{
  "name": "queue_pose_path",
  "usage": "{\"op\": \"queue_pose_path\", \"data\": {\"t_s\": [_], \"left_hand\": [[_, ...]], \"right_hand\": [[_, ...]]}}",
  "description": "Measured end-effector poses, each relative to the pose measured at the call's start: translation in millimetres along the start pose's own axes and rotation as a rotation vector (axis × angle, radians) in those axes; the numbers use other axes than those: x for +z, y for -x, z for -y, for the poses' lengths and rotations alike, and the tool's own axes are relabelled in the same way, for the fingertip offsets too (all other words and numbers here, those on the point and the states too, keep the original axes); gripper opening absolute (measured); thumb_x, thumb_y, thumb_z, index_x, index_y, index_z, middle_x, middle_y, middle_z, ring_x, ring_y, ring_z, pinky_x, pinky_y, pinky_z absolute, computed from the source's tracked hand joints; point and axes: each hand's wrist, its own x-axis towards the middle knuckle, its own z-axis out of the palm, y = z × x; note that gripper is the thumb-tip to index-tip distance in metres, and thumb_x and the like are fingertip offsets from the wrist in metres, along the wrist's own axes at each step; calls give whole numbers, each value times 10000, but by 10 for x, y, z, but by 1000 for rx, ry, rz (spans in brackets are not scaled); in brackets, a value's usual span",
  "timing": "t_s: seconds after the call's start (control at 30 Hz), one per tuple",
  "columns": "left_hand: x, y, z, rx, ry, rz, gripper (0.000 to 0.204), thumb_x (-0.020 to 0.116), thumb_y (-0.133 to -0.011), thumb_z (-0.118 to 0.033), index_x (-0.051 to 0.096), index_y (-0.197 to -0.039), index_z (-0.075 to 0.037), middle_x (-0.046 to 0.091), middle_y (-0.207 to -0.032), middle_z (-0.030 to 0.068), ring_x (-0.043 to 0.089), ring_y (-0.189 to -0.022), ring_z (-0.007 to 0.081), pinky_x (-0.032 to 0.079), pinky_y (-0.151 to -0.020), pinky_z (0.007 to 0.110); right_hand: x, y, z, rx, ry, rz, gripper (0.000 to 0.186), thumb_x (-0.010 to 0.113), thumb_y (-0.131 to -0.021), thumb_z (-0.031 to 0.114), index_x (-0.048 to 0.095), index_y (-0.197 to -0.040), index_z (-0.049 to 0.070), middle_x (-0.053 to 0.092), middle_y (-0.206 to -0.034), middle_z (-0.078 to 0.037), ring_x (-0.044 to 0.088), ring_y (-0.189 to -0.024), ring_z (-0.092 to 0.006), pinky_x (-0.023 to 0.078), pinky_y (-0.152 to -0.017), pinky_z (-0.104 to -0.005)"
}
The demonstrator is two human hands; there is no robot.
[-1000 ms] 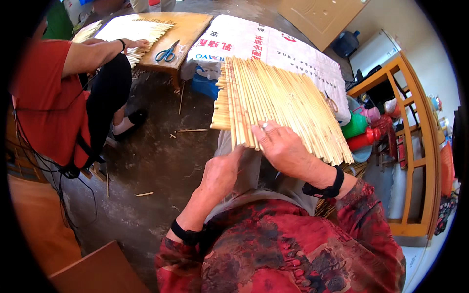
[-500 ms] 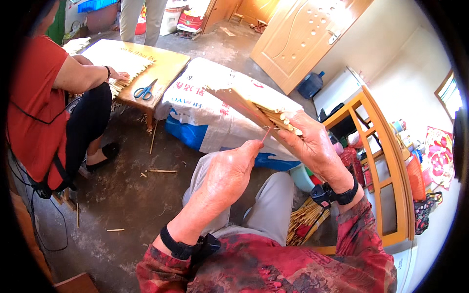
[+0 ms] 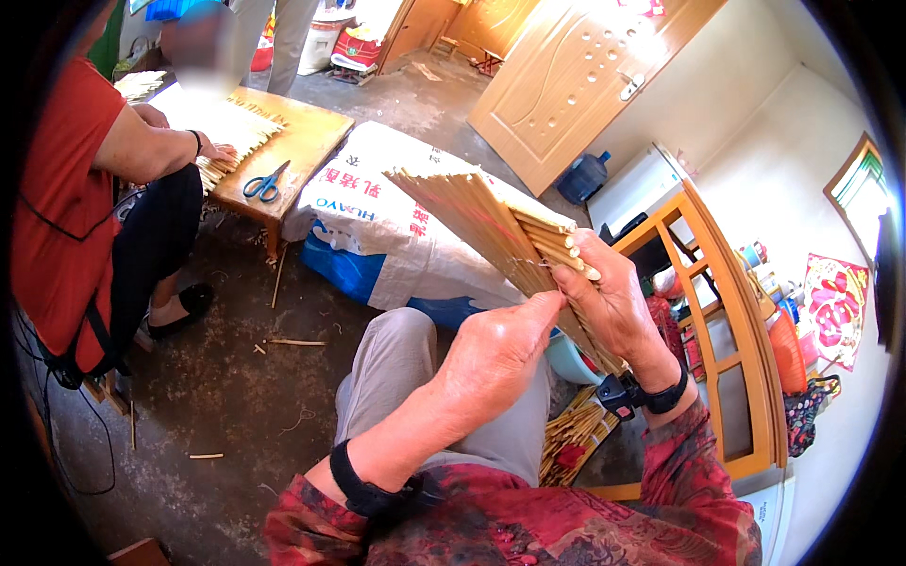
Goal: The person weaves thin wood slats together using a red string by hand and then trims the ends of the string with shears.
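Observation:
My right hand (image 3: 609, 297) grips the edge of a mat of pale thin sticks (image 3: 472, 231), held up tilted, with several loose stick ends showing along its upper side. My left hand (image 3: 500, 354) is closed in a pinch at the mat's near edge, just below my right thumb; what is between its fingertips is too small to make out. A bundle of sticks (image 3: 571, 429) lies low on the right, beside my knee.
A co-worker (image 3: 75, 217) sits left at a low table (image 3: 302, 141) with stick mats and scissors (image 3: 265, 186). A sack-covered stack (image 3: 363, 264) stands ahead. A wooden frame (image 3: 722, 330) and blue bowl (image 3: 566, 368) are right; a door (image 3: 557, 104) stands behind.
The mat has gone from lying flat to being lifted and tilted. Both my hands have shifted right, my left hand moving up toward the mat's edge by my right thumb.

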Motion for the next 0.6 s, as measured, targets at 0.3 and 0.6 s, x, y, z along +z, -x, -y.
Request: {"op": "queue_pose_path", "data": {"t_s": [0.3, 0.6], "left_hand": [[-6, 181, 107, -8, -234, 281, 260, 545, -847, -48, 564, -1105, -61, 621, -836, 158, 603, -742, 330, 476, -686, 408], [-772, 1032, 339, -556, -131, 249, 378, 603, -822, -114, 552, -1179, -1, 526, -1253, 154, 481, -1178, 300, 351, -998, 372]], "right_hand": [[53, 150, -75, -112, 50, -4, 377, 646, -836, 166, 533, -1152, -6, 577, -1058, -190, 578, -988, -337, 460, -839, -354], [842, 623, 118, -287, 118, 18, 519, 748, -704, 222, 551, -1140, 20, 584, -1012, -154, 589, -924, -306, 483, -805, -383]]}}
